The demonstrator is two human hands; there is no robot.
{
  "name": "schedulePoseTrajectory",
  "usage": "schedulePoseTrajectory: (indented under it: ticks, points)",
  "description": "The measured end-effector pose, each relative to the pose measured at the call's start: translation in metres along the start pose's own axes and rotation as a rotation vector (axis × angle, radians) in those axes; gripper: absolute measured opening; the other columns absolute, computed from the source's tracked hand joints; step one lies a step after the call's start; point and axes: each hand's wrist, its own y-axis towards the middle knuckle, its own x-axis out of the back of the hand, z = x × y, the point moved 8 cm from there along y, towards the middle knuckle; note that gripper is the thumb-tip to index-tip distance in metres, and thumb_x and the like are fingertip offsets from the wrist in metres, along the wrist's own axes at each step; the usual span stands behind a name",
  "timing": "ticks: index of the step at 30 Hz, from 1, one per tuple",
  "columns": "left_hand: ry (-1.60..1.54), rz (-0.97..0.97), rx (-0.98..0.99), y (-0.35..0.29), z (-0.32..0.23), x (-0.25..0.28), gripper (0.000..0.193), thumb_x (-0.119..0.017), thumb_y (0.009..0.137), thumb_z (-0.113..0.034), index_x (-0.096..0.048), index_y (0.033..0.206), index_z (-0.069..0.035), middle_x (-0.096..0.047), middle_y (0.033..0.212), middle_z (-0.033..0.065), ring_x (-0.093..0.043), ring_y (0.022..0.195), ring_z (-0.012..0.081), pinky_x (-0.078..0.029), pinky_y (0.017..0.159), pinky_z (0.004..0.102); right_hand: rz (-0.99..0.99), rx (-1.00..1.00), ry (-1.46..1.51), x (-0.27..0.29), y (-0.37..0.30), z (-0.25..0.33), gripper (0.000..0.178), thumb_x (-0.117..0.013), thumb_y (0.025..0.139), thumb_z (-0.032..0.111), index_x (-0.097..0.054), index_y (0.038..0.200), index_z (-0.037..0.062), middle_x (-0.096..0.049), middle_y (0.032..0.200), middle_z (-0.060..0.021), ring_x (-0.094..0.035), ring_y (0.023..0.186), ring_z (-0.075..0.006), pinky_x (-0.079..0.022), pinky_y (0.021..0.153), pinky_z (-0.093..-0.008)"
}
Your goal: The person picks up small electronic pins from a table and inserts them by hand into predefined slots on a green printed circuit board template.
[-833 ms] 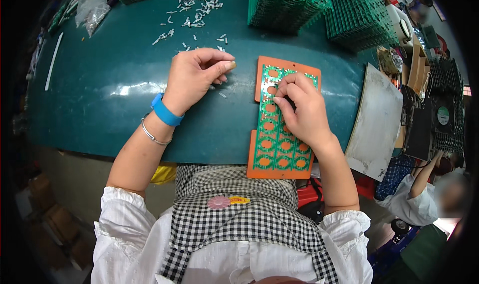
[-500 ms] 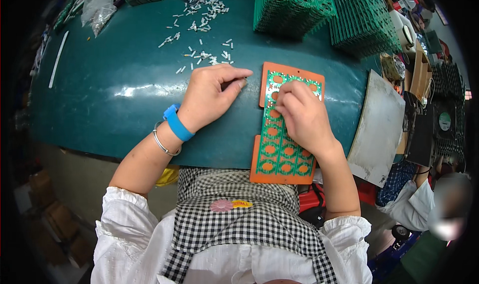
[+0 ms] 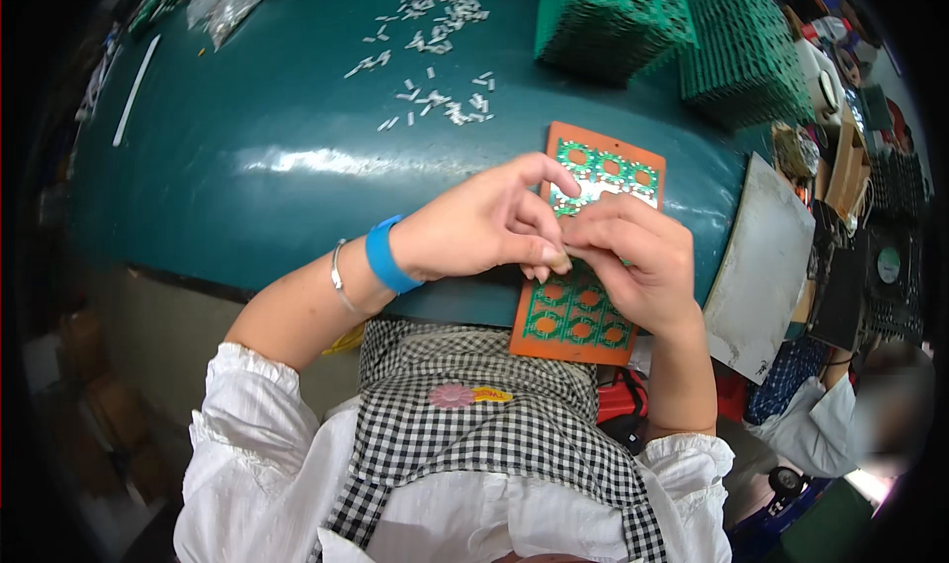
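A green circuit board panel (image 3: 581, 327) with rows of round openings lies on an orange backing plate (image 3: 529, 340) at the table's front edge. Over its middle my two hands meet, fingertips nearly touching. My left hand (image 3: 509, 217) reaches in from the left with thumb and fingers pinched and the index finger curved above them. My right hand (image 3: 638, 252) is pinched too, its fingertips against the left ones. What either pinch holds is too small or hidden to make out. Both hands cover the middle of the panel.
Small white tubular pieces (image 3: 435, 44) lie scattered on the green table (image 3: 247, 187). Tall stacks of green boards (image 3: 608, 29) stand at the back right. A grey sheet (image 3: 756, 266) sits at the right edge. Farther right is another person's sleeve (image 3: 816, 430).
My left hand has moved right, from bare table to over the panel, and meets my right hand. The right hand has come slightly lower. The whole view has shifted a little.
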Motion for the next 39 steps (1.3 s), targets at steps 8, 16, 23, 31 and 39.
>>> schedulePoseTrajectory:
  ticks: [8, 16, 23, 31, 39]
  points:
    - [0.493, -0.204, -0.109, -0.001, -0.027, 0.059, 0.021, -0.062, 0.087, 0.002, -0.061, 0.108, 0.000, -0.067, 0.086, 0.0035, -0.061, 0.081, 0.0083, -0.051, 0.078, 0.0238, 0.042, -0.199, 0.047, -0.002, -0.013, -0.016, 0.011, -0.062, 0.077, -0.006, -0.056, 0.084, 0.0002, -0.058, 0.083, -0.0115, -0.057, 0.069, -0.0247, -0.046, 0.061, -0.0314]
    - [1.253, -0.290, -0.296, -0.016, -0.023, 0.060, 0.012, -0.078, 0.072, -0.007, -0.070, 0.081, -0.007, -0.060, 0.079, 0.0036, -0.055, 0.079, 0.0212, -0.046, 0.073, 0.0323, 0.077, -0.268, -0.163, -0.013, -0.029, -0.028, 0.010, -0.063, 0.079, -0.002, -0.054, 0.082, 0.0009, -0.054, 0.096, -0.0100, -0.054, 0.090, -0.0281, -0.046, 0.077, -0.0364]
    - [1.266, -0.217, -0.272, -0.010, -0.016, 0.058, 0.015, -0.077, 0.072, -0.005, -0.062, 0.077, -0.005, -0.058, 0.081, 0.0050, -0.054, 0.082, 0.0253, -0.045, 0.074, 0.0352, 0.082, -0.264, -0.168, -0.017, -0.029, -0.031, 0.011, -0.064, 0.078, -0.003, -0.055, 0.082, 0.0004, -0.054, 0.098, -0.0107, -0.053, 0.092, -0.0290, -0.045, 0.080, -0.0373]
    - [1.176, -0.312, -0.312, -0.010, -0.019, 0.065, 0.012, -0.073, 0.078, -0.006, -0.062, 0.081, -0.004, -0.059, 0.080, 0.0060, -0.054, 0.079, 0.0241, -0.045, 0.073, 0.0340, 0.085, -0.215, -0.218, -0.017, -0.031, -0.032, 0.013, -0.064, 0.077, -0.004, -0.055, 0.084, 0.0006, -0.054, 0.099, -0.0112, -0.052, 0.094, -0.0296, -0.045, 0.081, -0.0383]
    - [1.139, -0.383, -0.284, -0.013, -0.023, 0.066, 0.010, -0.071, 0.082, -0.006, -0.062, 0.085, -0.002, -0.059, 0.075, 0.0043, -0.053, 0.071, 0.0158, -0.045, 0.065, 0.0292, 0.080, -0.220, -0.211, -0.017, -0.031, -0.032, 0.014, -0.065, 0.077, -0.004, -0.054, 0.085, 0.0002, -0.053, 0.099, -0.0121, -0.054, 0.093, -0.0303, -0.046, 0.080, -0.0387]
